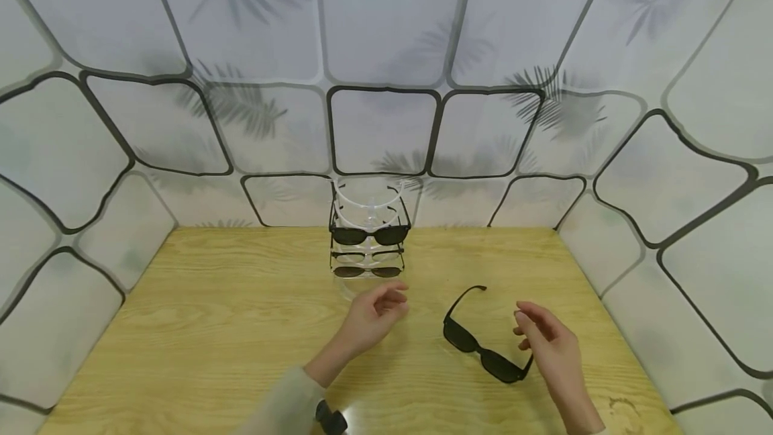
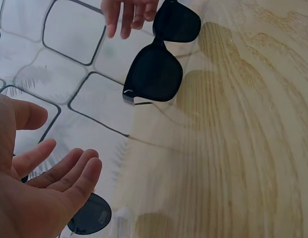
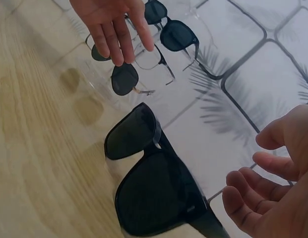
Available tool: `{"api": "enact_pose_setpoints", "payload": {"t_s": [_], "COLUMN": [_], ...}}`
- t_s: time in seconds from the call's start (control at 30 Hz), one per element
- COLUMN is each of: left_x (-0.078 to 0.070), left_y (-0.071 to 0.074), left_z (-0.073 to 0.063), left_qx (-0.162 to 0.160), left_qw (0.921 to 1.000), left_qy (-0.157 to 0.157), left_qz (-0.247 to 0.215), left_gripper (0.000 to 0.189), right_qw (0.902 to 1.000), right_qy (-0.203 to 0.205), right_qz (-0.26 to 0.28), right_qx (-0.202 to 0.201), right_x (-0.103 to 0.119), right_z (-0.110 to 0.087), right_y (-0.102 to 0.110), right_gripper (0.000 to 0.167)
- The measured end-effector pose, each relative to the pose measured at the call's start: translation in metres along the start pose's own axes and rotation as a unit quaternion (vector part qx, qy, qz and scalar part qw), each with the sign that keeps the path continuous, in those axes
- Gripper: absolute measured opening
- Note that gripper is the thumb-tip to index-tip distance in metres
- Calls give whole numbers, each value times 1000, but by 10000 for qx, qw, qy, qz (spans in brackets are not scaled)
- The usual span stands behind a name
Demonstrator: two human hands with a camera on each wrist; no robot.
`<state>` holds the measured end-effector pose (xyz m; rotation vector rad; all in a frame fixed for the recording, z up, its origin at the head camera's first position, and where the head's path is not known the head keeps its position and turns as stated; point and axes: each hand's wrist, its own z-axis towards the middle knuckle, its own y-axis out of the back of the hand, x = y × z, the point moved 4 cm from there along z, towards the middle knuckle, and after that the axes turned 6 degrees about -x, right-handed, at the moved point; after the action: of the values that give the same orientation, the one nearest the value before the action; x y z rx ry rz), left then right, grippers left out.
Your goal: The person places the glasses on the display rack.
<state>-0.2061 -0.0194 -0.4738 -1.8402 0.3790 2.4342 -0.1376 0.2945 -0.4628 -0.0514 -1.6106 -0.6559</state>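
Observation:
A pair of black sunglasses stands on the wooden table with its temples unfolded. Just right of it is my right hand, fingers loosely bent and holding nothing. In the right wrist view a gap shows between that hand and the dark lenses. My left hand hovers in front of a clear display stand, its fingers loosely bent and nothing in them. On the stand sit black sunglasses, thin-framed eyeglasses below them, and slim dark-lensed sunglasses at the bottom.
The light wooden table meets a patterned backdrop behind the stand and on both sides. A small black object shows by the left sleeve. A dark mark lies on the table at the right front.

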Motion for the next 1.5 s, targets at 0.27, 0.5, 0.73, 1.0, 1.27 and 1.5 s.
{"api": "enact_pose_setpoints", "payload": {"t_s": [0.27, 0.5, 0.73, 1.0, 1.27, 1.5], "left_x": [10, 16, 17, 18, 18, 16], "left_y": [-22, -40, -52, -61, -72, -77], "left_z": [3, 5, 8, 9, 11, 10], "left_qx": [256, 532, 623, 662, 1042, 1136], "left_qw": [9996, 9975, 9965, 9953, 9920, 9908], "left_qy": [-34, 298, 312, 395, 413, 425], "left_qz": [108, 362, 461, 591, 577, 605], "left_gripper": [35, 36, 37, 38, 38, 37], "right_qw": [9986, 9940, 9899, 9912, 9925, 9946], "right_qy": [-338, -955, -1306, -1221, -1126, -958], "right_qz": [-67, -288, -469, -383, -263, -160], "right_qx": [-405, -445, -294, -340, -395, -355], "right_x": [-18, -35, -48, -54, -61, -62], "right_z": [-10, -17, -22, -27, -33, -35], "right_y": [16, 26, 28, 24, 21, 20], "right_gripper": [42, 46, 53, 48, 45, 44]}}
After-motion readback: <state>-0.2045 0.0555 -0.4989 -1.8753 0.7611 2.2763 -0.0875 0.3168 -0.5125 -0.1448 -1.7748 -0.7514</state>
